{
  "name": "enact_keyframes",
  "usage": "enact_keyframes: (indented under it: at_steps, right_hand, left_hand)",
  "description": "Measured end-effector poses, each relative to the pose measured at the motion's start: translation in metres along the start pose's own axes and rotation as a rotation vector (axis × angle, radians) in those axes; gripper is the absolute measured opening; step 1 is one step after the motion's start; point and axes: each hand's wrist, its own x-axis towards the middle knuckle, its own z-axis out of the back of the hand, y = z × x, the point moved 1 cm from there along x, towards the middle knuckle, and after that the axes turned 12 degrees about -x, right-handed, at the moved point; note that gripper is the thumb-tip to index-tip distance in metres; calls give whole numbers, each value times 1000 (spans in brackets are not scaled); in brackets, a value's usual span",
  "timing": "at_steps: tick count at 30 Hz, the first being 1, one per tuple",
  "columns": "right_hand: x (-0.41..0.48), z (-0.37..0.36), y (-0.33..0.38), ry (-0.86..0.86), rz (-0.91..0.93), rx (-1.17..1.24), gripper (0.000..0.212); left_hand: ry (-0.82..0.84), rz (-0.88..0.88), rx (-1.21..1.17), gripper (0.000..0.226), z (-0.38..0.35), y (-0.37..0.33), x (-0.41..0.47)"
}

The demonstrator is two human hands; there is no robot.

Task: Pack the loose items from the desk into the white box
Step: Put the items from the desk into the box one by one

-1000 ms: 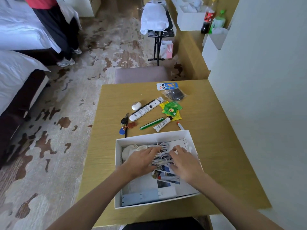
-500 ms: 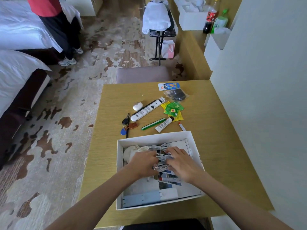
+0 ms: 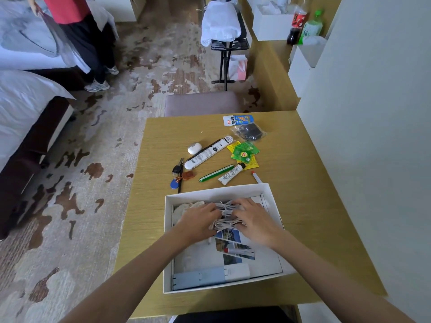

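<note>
The white box (image 3: pixel 211 191) sits open on the near part of the wooden desk (image 3: pixel 161 141). Inside it, my left hand (image 3: pixel 198 221) and my right hand (image 3: pixel 253 217) hold a bundle of white cable (image 3: pixel 225 215) from both sides, fingers curled round it. Under them lie photos (image 3: pixel 233 243), a pale cloth item (image 3: pixel 184 208) and a light blue and white flat pack (image 3: pixel 210 276). Loose on the desk beyond the box are a white remote (image 3: pixel 208 152), a small white case (image 3: pixel 194 148), keys (image 3: pixel 178 173), a green pen (image 3: pixel 215 173), a white tube (image 3: pixel 232 174) and green and yellow sachets (image 3: pixel 245 153).
A blue and white packet (image 3: pixel 238 120) and a clear bag of dark items (image 3: pixel 249 132) lie at the desk's far edge; a small red-tipped tube (image 3: pixel 256 177) lies by the box. A stool (image 3: pixel 203 103) stands behind the desk, a wall to the right. A person stands by the beds at far left.
Both hands have closed in on the cable bundle and pressed it together near the box's far end. The loose items on the desk have not moved.
</note>
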Motion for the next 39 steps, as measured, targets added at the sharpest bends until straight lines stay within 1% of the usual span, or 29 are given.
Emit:
enact_keyframes:
  at_steps: [2,4,7,11,13,15,19,21,25,28,30,32,33,36,37,39]
  right_hand:
    - [-3,11,-7,-20,-28,103,20]
    - [-6,27,-14,-87,-61,207,17]
    - [-7,52,-26,-196,-108,371,14]
    - [0,72,-50,-253,-179,529,12]
    - [3,74,-66,-246,-241,575,13]
    - [7,72,-82,-204,-335,575,16]
    - [19,60,-106,-134,-458,640,13]
    - [27,52,-112,-76,-519,617,14]
    - [48,29,-130,51,-653,585,22]
    - [69,13,-142,152,-741,522,27]
    - [83,3,-146,235,-774,469,34]
    - [94,-9,-149,275,-762,452,41]
    - [98,-15,-151,270,-752,438,39]
    - [105,-24,-150,248,-671,328,17]
    - [107,-26,-149,259,-624,266,15]
    - [110,-25,-147,301,-537,171,22]
  left_hand:
    - [-4,37,-84,46,9,3,-7]
    - [-55,75,-151,50,21,6,-13]
    - [-144,131,-273,42,40,7,-17]
    - [-286,223,-269,27,56,2,-11]
    - [-356,252,-296,22,60,-3,-4]
    - [-388,296,-335,19,63,-7,7]
    - [-392,428,-403,17,64,-5,39]
    - [-397,469,-457,15,60,0,56]
    - [-348,500,-572,16,50,13,91]
    - [-285,467,-545,17,45,23,115]
    - [-235,437,-488,18,40,32,129]
    - [-190,456,-415,22,36,42,143]
    - [-175,470,-368,25,34,48,150]
    - [-120,487,-252,33,27,62,169]
    - [-83,492,-213,35,24,67,175]
    - [-5,512,-131,40,18,77,185]
